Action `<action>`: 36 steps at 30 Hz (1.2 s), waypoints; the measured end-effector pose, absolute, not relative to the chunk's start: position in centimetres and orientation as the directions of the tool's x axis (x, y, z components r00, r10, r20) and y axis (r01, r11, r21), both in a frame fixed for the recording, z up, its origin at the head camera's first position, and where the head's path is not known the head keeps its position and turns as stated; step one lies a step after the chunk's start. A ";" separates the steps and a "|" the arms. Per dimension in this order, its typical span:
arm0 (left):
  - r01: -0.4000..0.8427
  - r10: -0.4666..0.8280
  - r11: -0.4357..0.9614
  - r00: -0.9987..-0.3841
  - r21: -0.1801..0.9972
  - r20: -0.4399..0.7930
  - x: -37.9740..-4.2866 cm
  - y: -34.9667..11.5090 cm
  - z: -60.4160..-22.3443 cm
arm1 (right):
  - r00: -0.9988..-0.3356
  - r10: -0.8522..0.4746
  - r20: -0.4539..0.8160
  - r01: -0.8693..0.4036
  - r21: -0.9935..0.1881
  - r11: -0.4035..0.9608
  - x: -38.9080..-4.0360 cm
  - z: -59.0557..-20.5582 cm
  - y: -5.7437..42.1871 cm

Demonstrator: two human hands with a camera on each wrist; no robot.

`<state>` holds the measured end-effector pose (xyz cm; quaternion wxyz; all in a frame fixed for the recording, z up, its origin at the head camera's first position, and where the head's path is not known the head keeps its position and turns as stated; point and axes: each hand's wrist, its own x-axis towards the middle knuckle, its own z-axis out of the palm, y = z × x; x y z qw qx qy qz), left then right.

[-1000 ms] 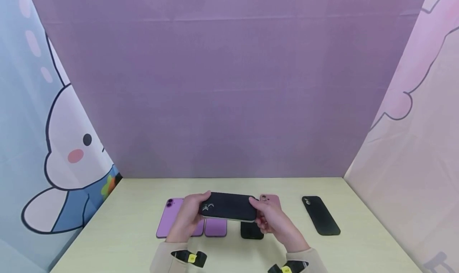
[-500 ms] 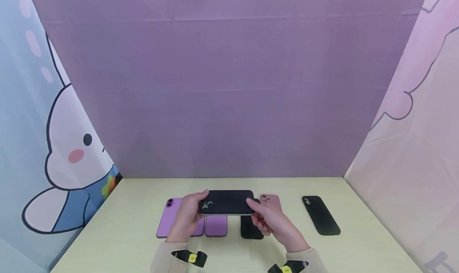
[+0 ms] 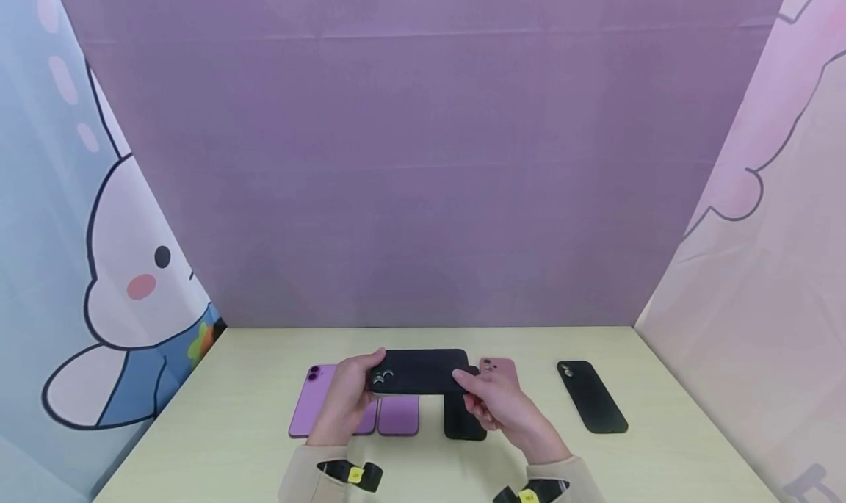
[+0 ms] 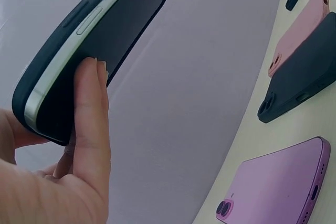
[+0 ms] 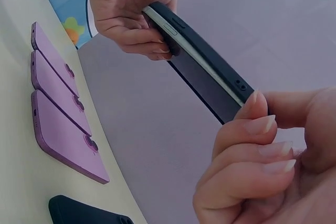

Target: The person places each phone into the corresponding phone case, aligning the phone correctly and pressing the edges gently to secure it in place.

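A smartphone (image 3: pixel 416 367) with a black case on its back is held sideways above the table, camera end to the left. Its pale metal side frame (image 4: pixel 58 66) shows bare along the case edge. My left hand (image 3: pixel 344 400) grips the camera end, thumb on top, fingers against the dark screen (image 4: pixel 139 11). My right hand (image 3: pixel 505 407) pinches the other end near a corner, thumb on the case and fingers curled beneath, as the right wrist view shows. Below lie three purple phones (image 5: pixel 68 140), a black phone or case (image 3: pixel 465 422) and a pink one (image 3: pixel 500 369).
Another black phone or case (image 3: pixel 591 396) lies apart at the right of the pale table (image 3: pixel 218 415). A purple backdrop (image 3: pixel 423 158) rises at the back edge. Printed cartoon cloths (image 3: pixel 145 268) stand at both sides.
The held phone has tilted slightly, so less of its near edge shows. My right thumb has slid a little left on the case. My left hand keeps nearly the same place.
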<state>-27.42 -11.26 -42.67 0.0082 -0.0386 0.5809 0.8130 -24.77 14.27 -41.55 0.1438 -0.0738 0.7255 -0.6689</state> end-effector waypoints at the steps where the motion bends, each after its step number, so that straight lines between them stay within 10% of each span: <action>1: -0.058 -0.029 -0.323 -0.997 0.944 -0.071 -27.4 -11.3 -42.7 | -0.945 -0.306 -0.113 0.085 -0.991 0.103 -24.7 -41.5 14.3; 21: -0.072 -0.008 -0.371 -0.997 0.926 -0.081 -27.4 -11.4 -42.6 | -0.915 -0.393 -0.095 0.076 -0.995 0.064 -24.7 -41.3 14.4; 36: -0.071 0.022 -0.365 -0.997 0.928 -0.068 -27.4 -11.2 -42.6 | -0.979 -0.191 -0.074 0.085 -0.995 -0.051 -24.6 -41.0 13.6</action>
